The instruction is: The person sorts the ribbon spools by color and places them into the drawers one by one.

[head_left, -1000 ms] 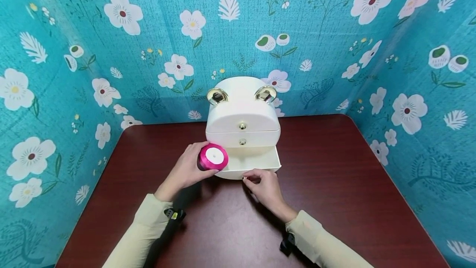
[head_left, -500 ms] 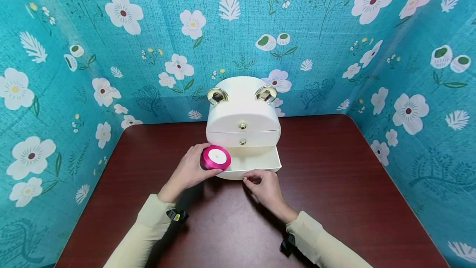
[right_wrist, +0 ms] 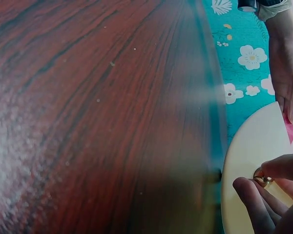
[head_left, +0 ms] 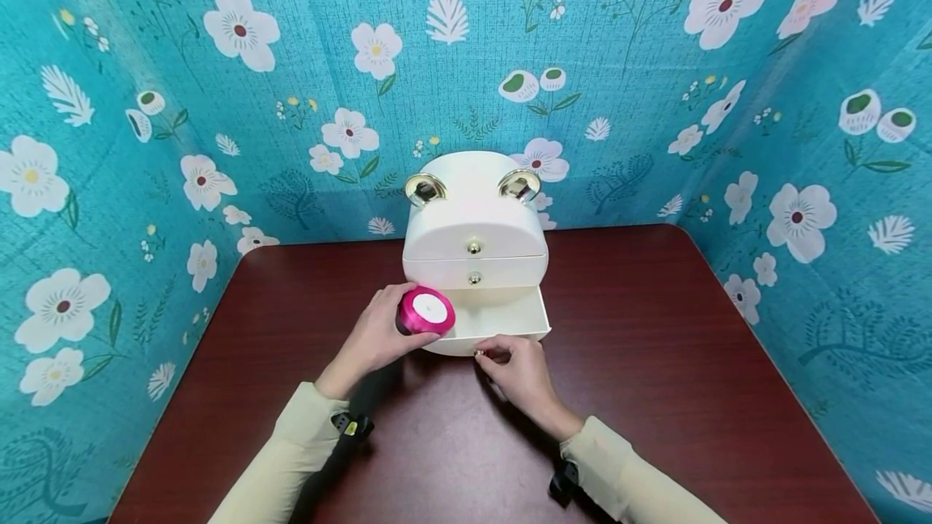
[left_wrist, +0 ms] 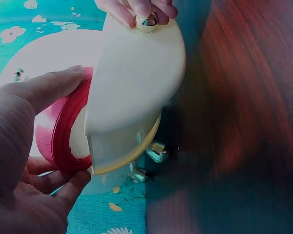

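Note:
A roll of bright pink ribbon [head_left: 428, 310] with a white round centre is gripped between the thumb and fingers of my left hand [head_left: 374, 338]. The roll is tilted over the left end of the pulled-out bottom drawer [head_left: 502, 312] of a white cabinet [head_left: 475, 209]. With thumb and fingertips my right hand [head_left: 518, 370] pinches the small gold knob [right_wrist: 262, 178] on that drawer's front. In the left wrist view the ribbon roll [left_wrist: 63, 129] is partly hidden behind the drawer front [left_wrist: 136, 73].
Two upper drawers of the cabinet, with gold knobs [head_left: 475, 248], are closed. Gold rings [head_left: 425, 189] stick out on top at both sides. The dark red-brown table [head_left: 641, 330] reaches back to a blue flowered cloth [head_left: 306, 103].
My left hand has carried the ribbon roll slightly to the right, farther over the drawer, and its face has tilted. The right hand stays on the knob.

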The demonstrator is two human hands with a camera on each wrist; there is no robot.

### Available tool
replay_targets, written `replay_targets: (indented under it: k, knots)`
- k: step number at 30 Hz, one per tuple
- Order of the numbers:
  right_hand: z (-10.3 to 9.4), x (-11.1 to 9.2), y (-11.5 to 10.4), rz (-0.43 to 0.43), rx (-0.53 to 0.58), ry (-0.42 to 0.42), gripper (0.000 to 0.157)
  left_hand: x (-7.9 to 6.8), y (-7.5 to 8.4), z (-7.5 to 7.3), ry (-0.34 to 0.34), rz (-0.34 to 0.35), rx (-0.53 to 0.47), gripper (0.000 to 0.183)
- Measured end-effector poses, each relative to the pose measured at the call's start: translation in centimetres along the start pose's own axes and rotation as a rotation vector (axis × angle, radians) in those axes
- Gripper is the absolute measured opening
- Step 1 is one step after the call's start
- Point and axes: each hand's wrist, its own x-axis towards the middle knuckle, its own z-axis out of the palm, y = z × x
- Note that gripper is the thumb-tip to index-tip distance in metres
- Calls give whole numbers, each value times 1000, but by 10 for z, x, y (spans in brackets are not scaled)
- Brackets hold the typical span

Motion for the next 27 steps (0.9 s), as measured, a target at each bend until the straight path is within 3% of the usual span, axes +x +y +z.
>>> replay_targets:
  k: [10, 21, 27]
  knots:
    - [1, -1, 0, -19, 26, 14, 15, -2, -2, 5, 15, 50, 30, 85]
    - [3, -1, 2, -39, 26, 25, 14, -1, -5, 4, 5, 46, 11, 83]
    - [2, 0, 2, -9, 23, 9, 13, 0, -7, 0, 33, 77, 2, 74]
